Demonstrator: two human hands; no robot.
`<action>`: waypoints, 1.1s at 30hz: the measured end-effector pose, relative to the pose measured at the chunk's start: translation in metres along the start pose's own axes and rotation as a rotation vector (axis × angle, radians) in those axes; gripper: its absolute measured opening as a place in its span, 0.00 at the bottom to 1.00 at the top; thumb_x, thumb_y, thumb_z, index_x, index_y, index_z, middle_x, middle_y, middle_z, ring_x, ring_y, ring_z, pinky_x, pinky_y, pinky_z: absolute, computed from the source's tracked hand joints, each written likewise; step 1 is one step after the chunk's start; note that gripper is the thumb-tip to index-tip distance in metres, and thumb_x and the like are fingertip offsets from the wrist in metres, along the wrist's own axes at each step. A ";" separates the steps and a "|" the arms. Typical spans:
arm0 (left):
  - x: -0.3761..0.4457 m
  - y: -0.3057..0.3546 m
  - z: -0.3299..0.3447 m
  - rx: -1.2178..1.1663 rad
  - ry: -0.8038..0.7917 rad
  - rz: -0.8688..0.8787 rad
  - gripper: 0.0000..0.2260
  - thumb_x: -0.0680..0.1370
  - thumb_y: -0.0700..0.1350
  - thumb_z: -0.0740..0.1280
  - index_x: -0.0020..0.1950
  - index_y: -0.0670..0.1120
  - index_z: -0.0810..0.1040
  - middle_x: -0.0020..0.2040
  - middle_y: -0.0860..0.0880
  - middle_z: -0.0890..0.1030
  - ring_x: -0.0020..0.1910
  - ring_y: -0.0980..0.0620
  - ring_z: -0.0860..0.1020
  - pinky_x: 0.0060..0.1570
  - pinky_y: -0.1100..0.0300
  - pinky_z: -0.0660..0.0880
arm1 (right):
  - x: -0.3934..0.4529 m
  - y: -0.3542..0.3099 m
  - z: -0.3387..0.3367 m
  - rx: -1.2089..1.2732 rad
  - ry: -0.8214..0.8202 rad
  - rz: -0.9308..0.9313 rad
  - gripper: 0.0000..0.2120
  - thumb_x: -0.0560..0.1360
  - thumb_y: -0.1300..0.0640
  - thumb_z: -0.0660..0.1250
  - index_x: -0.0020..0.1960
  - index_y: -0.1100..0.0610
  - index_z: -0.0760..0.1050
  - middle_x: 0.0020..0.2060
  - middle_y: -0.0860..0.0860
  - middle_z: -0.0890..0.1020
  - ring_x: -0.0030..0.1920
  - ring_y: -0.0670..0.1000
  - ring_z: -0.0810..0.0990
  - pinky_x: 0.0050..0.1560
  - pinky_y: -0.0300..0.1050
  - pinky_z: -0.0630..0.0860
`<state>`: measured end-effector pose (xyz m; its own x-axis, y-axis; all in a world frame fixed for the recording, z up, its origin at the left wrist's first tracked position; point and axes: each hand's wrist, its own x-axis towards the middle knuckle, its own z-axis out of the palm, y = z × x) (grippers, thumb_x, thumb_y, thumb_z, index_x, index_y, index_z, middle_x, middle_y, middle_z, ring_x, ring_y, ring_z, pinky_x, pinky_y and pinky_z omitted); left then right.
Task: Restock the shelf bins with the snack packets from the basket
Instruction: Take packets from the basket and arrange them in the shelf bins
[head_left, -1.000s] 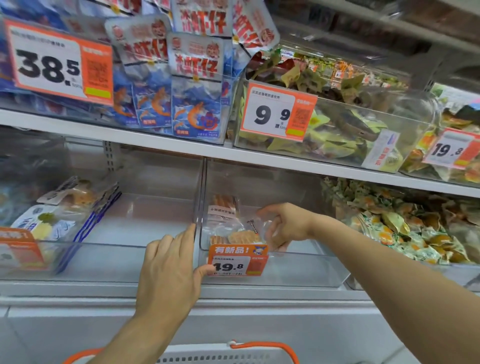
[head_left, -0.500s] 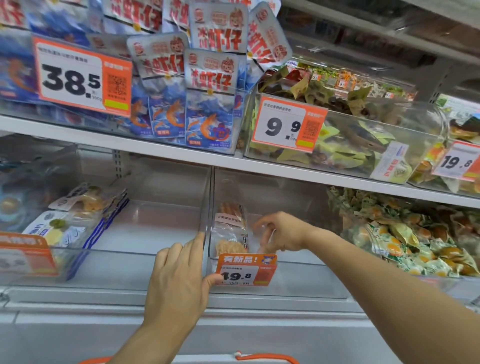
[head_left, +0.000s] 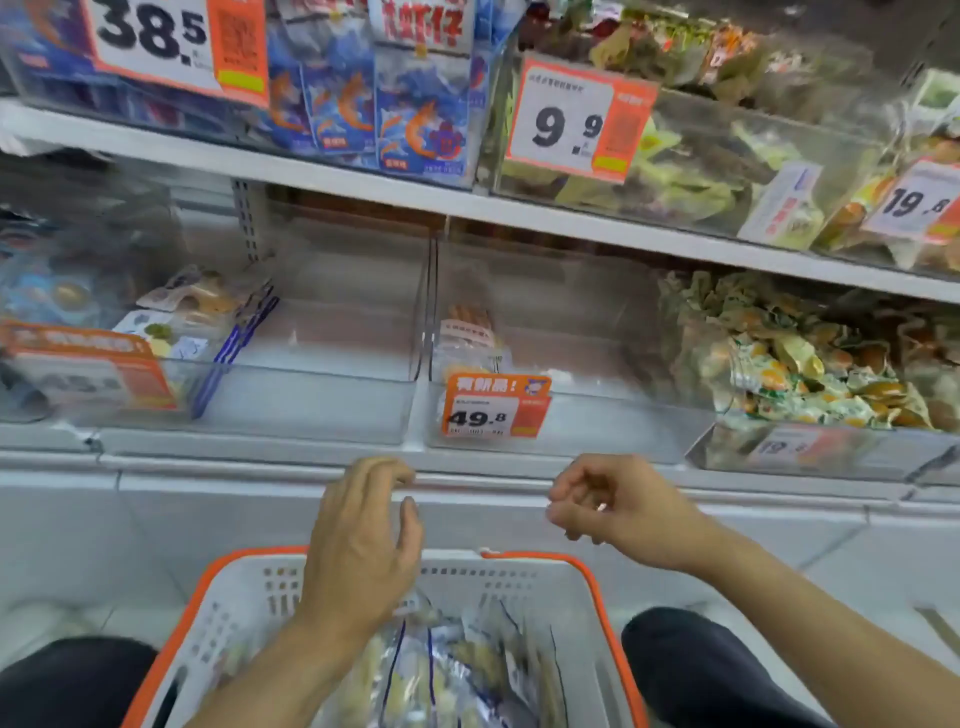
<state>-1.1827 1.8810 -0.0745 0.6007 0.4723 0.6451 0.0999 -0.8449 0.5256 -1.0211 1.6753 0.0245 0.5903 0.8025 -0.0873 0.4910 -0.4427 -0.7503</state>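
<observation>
The basket still held many snack packets, so most restocking remained. Above it, the left hand and right hand hung with fingers loosely curled, gripping nothing. Beyond, the 49.8 bin held 1 upright packet.

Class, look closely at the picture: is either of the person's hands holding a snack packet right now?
No: the left hand and the right hand both hang with loosely curled fingers above the basket, holding nothing.
</observation>
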 end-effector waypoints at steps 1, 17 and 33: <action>-0.027 -0.006 0.007 -0.004 -0.160 -0.118 0.08 0.76 0.42 0.64 0.54 0.48 0.73 0.51 0.52 0.76 0.51 0.48 0.76 0.49 0.54 0.72 | -0.002 0.011 0.025 -0.040 -0.137 0.052 0.09 0.73 0.54 0.75 0.50 0.57 0.79 0.39 0.53 0.85 0.37 0.46 0.83 0.42 0.38 0.77; -0.204 -0.056 0.029 0.330 -1.095 -0.306 0.19 0.79 0.52 0.63 0.70 0.53 0.70 0.65 0.50 0.69 0.59 0.49 0.74 0.56 0.52 0.76 | -0.049 0.131 0.239 -0.653 -0.764 0.333 0.21 0.77 0.44 0.68 0.61 0.59 0.75 0.54 0.58 0.76 0.58 0.60 0.75 0.59 0.53 0.76; -0.147 -0.011 0.013 -0.144 -0.727 -0.727 0.17 0.83 0.59 0.55 0.49 0.48 0.75 0.43 0.51 0.78 0.42 0.54 0.77 0.41 0.60 0.72 | -0.009 0.074 0.161 -0.249 -0.371 0.177 0.04 0.75 0.62 0.69 0.45 0.54 0.79 0.40 0.45 0.81 0.44 0.48 0.80 0.46 0.42 0.76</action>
<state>-1.2617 1.8176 -0.1819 0.7717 0.5498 -0.3197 0.5628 -0.3562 0.7459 -1.0932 1.7001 -0.1354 0.4324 0.7746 -0.4616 0.5689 -0.6315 -0.5268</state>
